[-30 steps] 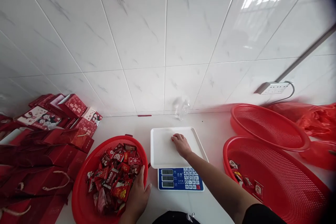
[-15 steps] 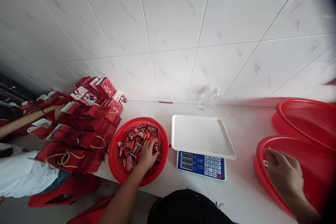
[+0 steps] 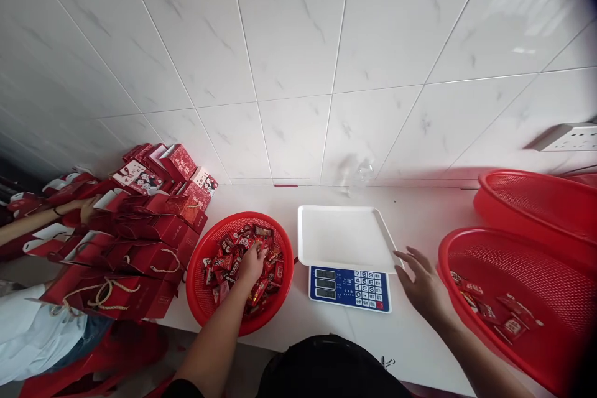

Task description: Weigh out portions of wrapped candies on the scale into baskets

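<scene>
Head view: left hand (image 3: 252, 264) dug into wrapped candies (image 3: 227, 259) in red basket (image 3: 199, 298), fingers buried, so grip can't be told. Right hand (image 3: 422, 289) spread, empty, just beside scale tray (image 3: 342, 236). Risk: a loose handful could shed candies off the near table edge, since the basket sits right at it.

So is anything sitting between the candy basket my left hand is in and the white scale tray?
Nothing visible. The left hand rests among the candies in the red basket, and only a strip of bare counter separates it from the scale tray. The right hand hovers open by the tray's right corner, not between them.
</scene>
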The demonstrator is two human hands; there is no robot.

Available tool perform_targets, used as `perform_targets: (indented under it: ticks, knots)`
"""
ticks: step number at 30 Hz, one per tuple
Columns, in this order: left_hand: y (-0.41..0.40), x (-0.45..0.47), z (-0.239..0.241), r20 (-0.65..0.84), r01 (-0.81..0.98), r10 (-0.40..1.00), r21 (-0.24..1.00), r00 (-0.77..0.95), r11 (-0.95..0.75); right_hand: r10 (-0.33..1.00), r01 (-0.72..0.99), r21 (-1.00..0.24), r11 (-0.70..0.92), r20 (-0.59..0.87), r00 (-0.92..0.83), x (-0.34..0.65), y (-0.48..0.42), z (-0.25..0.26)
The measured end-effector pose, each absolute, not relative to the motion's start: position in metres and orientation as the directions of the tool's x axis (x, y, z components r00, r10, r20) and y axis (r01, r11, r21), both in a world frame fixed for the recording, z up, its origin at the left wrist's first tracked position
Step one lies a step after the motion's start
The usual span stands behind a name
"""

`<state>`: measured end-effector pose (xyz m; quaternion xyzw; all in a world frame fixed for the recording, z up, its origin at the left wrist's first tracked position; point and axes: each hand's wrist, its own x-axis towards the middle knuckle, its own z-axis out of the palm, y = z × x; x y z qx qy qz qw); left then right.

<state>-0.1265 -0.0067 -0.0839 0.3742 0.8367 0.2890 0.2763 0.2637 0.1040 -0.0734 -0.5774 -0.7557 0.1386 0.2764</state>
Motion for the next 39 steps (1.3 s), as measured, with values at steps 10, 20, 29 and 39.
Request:
perform_targets:
  ticks: [10, 20, 29, 39]
  knots:
    - [-0.009, -0.104, -0.034, -0.422, -0.194, 0.824, 0.906, -0.379, 0.375, 0.891, 0.412, -0.91, -0.049, -0.227, -0.393, 0.184, 0.077, -0.043]
    - [0.044, 0.01, -0.038, -0.626, -0.239, 0.777, 0.745, 0.071, 0.622, 0.772, -0.025, -0.832, -0.555, -0.504, -0.387, 0.151, 0.087, -0.043]
    - [0.094, 0.015, -0.035, -0.561, -0.072, 0.826, 0.827, -0.051, 0.557, 0.836, -0.15, -0.824, -0.547, -0.528, -0.149, 0.167, 0.131, -0.052]
    - [0.108, -0.003, -0.054, -0.456, 0.329, 0.87, 0.805, -0.19, 0.494, 0.845, 0.008, -0.845, -0.535, -0.535, -0.008, 0.182, 0.142, -0.077]
